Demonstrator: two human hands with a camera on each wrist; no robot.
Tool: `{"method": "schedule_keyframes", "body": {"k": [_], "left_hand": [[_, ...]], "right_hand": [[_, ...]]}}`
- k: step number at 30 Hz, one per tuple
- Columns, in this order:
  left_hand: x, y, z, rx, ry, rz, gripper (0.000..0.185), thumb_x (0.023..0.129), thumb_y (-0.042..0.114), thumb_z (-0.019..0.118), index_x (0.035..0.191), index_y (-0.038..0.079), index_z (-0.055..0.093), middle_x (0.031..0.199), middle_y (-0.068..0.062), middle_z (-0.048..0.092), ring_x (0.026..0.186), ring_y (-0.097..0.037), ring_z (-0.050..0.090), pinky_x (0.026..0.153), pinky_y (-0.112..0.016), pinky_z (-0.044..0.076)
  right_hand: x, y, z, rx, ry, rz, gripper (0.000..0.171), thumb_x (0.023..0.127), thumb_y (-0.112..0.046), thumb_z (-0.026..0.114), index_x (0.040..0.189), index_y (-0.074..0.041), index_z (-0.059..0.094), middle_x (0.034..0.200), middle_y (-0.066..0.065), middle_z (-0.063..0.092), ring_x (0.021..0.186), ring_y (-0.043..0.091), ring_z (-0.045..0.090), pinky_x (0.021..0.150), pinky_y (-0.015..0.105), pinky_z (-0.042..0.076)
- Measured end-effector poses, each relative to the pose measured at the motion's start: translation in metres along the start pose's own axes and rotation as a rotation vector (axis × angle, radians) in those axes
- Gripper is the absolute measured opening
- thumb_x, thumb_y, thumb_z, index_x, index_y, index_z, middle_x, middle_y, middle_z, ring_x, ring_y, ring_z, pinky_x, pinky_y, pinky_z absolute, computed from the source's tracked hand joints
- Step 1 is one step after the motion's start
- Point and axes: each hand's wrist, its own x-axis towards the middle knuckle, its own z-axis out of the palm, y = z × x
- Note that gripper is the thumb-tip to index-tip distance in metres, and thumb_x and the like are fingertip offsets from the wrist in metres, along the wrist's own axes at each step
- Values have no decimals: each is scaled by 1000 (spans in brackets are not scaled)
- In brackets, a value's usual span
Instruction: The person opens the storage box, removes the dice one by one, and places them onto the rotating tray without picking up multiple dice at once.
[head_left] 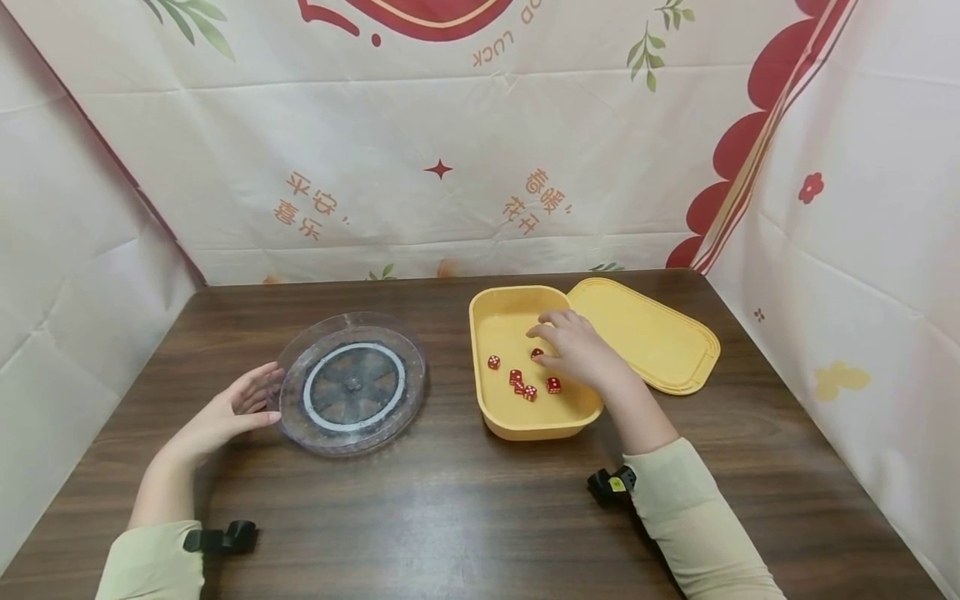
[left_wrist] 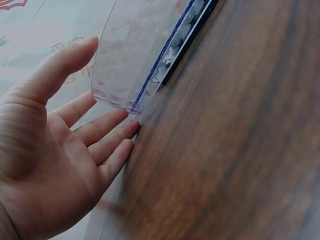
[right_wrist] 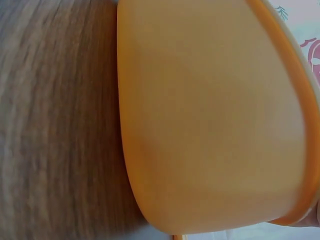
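A clear round plastic dish point(head_left: 289, 354) with a dark, ringed centre stands on the left of the table. Beside its left rim is my left hand point(head_left: 228, 417), thumb and fingers apart. In the left wrist view, fingertips of this hand point(left_wrist: 65, 145) lie right at the wall of the dish point(left_wrist: 125, 55). My right hand point(head_left: 577, 350) reaches over the right wall of a yellow plastic box point(head_left: 480, 342), its fingers spread and bent above the inside. Several red dice point(head_left: 553, 385) lie on the box floor; one die point(head_left: 537, 354) shows close by the thumb.
A yellow lid point(head_left: 660, 342) lies on the wooden table point(head_left: 442, 492) to the right of the box, partly behind it. Printed cloth point(head_left: 375, 133) hangs along the back and both sides. Each wrist carries a black camera strap point(head_left: 611, 485).
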Motion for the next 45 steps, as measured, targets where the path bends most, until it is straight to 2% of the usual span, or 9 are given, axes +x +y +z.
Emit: {"method": "schedule_keyframes", "body": {"k": [9,17,26,34,45], "left_hand": [[1,-1,0,2,4,21,76,90,4,65,149,-4,18,149,-31,24,133,-33,32,92,-10,35],[1,-1,0,10,10,10,77,90,6,66,149,-3,18,149,-29,25,133,-47,24,91,-9,34],[0,-2,-1,14,11,2,76,90,6,65,149,-2,19,150,-28,26,133,-47,24,91,-9,34],[0,-4,-1,9,10,14,75,90,5,65,149,-3,19,149,-30,26,133,-44,27,92,-10,35],[0,-2,-1,0,4,8,76,90,5,65,149,-2,17,149,-29,25,133,-47,23,91,-9,34]], "right_hand": [[5,4,4,-61,-30,18,33,85,-19,74,115,-7,67,129,18,50,123,36,39,106,50,24],[8,4,6,-84,-44,14,27,83,-16,75,109,-7,69,130,20,51,124,39,38,108,51,21],[11,5,10,-106,-51,13,19,81,-12,76,99,-8,71,124,19,55,122,40,40,107,51,22],[10,6,11,-121,-45,-2,19,77,-13,79,95,-10,71,115,16,58,117,38,43,106,51,24],[10,7,13,-166,-35,-14,16,77,-15,80,86,-12,67,107,13,59,113,37,47,105,49,25]]}}
